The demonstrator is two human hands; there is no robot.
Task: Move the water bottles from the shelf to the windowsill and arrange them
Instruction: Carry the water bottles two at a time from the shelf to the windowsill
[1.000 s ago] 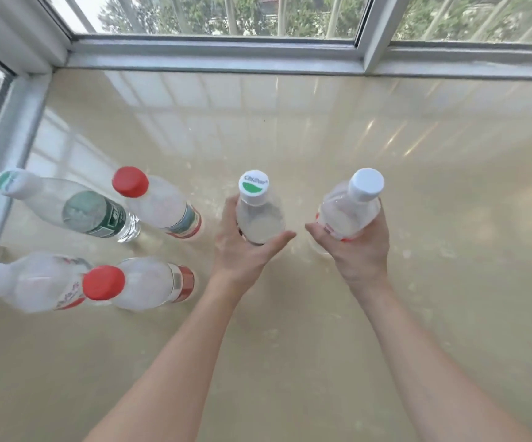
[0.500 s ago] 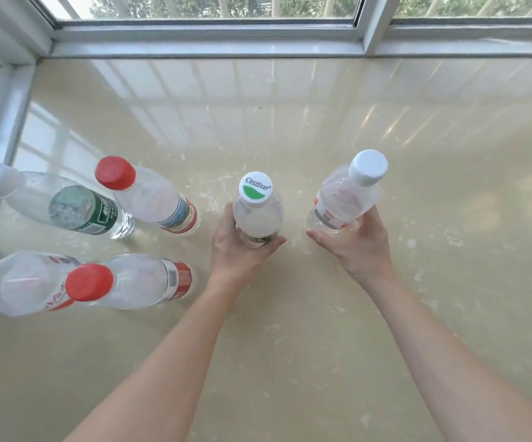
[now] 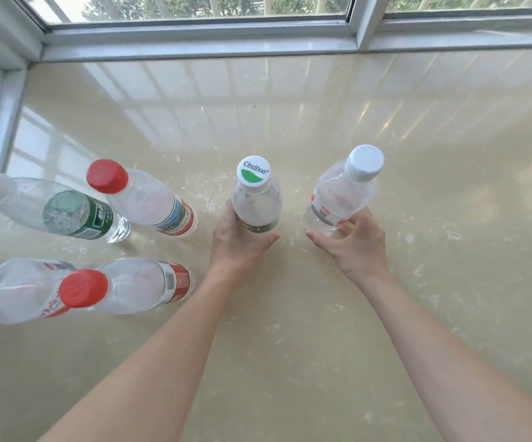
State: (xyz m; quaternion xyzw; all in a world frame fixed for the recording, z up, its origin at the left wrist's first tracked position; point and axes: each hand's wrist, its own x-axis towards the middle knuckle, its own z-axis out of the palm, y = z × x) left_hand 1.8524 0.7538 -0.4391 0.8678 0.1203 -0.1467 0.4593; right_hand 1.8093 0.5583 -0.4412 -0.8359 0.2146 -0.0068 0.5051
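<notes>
Gripping the clear green-and-white-capped bottle [image 3: 256, 202] low on its body with the left hand [image 3: 236, 247], thumb and fingers curled round it, and clasped the clear white-capped bottle [image 3: 341, 199] the same way with the right hand [image 3: 357, 247], both down at the beige windowsill [image 3: 290, 122]. Saw four more clear bottles grouped just to the left: a green-labelled bottle [image 3: 67, 212], a rear red-capped bottle [image 3: 143, 199], a near red-capped bottle [image 3: 131, 282], and a red-printed bottle [image 3: 19, 291] with its cap cut off by the edge. Could not tell the water level in any, nor see the held bottles' bases fully behind the fingers.
</notes>
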